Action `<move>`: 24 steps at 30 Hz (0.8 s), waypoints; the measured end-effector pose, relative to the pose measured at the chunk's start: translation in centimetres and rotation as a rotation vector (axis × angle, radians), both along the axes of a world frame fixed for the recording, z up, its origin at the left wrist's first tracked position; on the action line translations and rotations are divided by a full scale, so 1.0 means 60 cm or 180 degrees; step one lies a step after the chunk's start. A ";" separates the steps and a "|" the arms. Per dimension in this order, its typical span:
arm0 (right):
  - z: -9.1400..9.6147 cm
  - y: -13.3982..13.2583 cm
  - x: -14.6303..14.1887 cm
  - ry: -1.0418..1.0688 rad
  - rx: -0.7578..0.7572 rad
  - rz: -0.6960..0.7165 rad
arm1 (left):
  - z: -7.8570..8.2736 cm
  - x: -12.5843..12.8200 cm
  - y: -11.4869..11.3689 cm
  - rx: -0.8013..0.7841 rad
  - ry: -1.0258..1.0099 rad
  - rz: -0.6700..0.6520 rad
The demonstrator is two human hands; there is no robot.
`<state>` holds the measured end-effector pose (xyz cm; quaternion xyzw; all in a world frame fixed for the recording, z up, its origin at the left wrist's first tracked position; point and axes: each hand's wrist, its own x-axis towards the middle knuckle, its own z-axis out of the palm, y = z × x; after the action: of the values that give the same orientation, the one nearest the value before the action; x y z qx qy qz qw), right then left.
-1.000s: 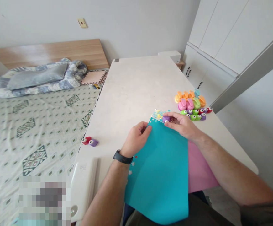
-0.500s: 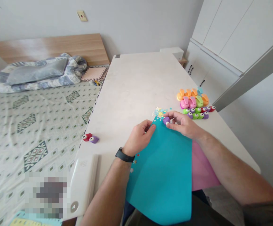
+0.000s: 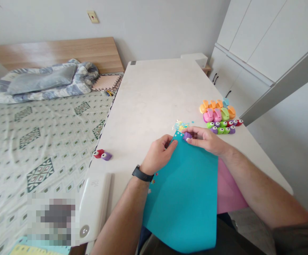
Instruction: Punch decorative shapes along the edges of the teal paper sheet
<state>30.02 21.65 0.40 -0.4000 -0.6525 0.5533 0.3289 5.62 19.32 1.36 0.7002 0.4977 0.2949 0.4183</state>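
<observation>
A: Where's yr purple punch (image 3: 187, 136)?
B: At the top edge of the blue sheet (image 3: 185, 191), gripped in yr R hand (image 3: 206, 140). Yr L hand (image 3: 159, 153) pinches the sheet's L edge; hands apart.
A: Paper bits (image 3: 180, 125)?
B: On yr table (image 3: 154, 92), nr the punch.

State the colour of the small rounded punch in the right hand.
Purple: the small rounded punch in the right hand, seen in the head view.

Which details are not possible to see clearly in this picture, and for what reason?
Head view:
Pink sheet: partly covered by the turquoise sheet and right forearm.
Purple punch: partly covered by the right hand.
Paper scraps: shapes too small.
Pixelated patch: hides whatever lies behind.
</observation>
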 end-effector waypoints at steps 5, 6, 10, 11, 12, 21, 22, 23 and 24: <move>-0.001 0.000 -0.001 -0.0112 0.0124 -0.0005 | 0.001 0.004 0.001 0.0073 -0.0007 0.0011; -0.001 0.000 -0.001 -0.0141 0.0148 -0.0011 | 0.000 0.004 0.001 0.0078 -0.0008 0.0005; 0.000 -0.002 -0.003 -0.0198 0.0184 -0.0018 | -0.004 0.003 0.001 0.0076 -0.0015 0.0013; 0.000 -0.002 -0.003 -0.0214 0.0191 -0.0017 | -0.005 0.003 0.001 0.0072 -0.0013 0.0013; -0.001 -0.002 -0.004 -0.0228 0.0195 -0.0014 | -0.006 0.003 0.001 0.0070 -0.0010 0.0013; -0.004 -0.002 -0.008 -0.0199 0.0145 -0.0055 | -0.005 0.004 0.001 0.0081 0.0009 -0.0009; -0.004 -0.002 -0.008 -0.0205 0.0146 -0.0075 | -0.004 0.004 0.001 0.0082 0.0006 -0.0014; -0.005 -0.002 -0.008 -0.0208 0.0149 -0.0091 | -0.004 0.004 0.001 0.0079 -0.0002 -0.0019; -0.005 -0.002 -0.009 -0.0209 0.0148 -0.0103 | -0.003 0.004 0.001 0.0074 -0.0012 -0.0021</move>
<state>29.50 21.56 0.08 -0.4207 -0.6690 0.5191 0.3254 5.88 19.37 1.16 0.7061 0.4912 0.3006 0.4121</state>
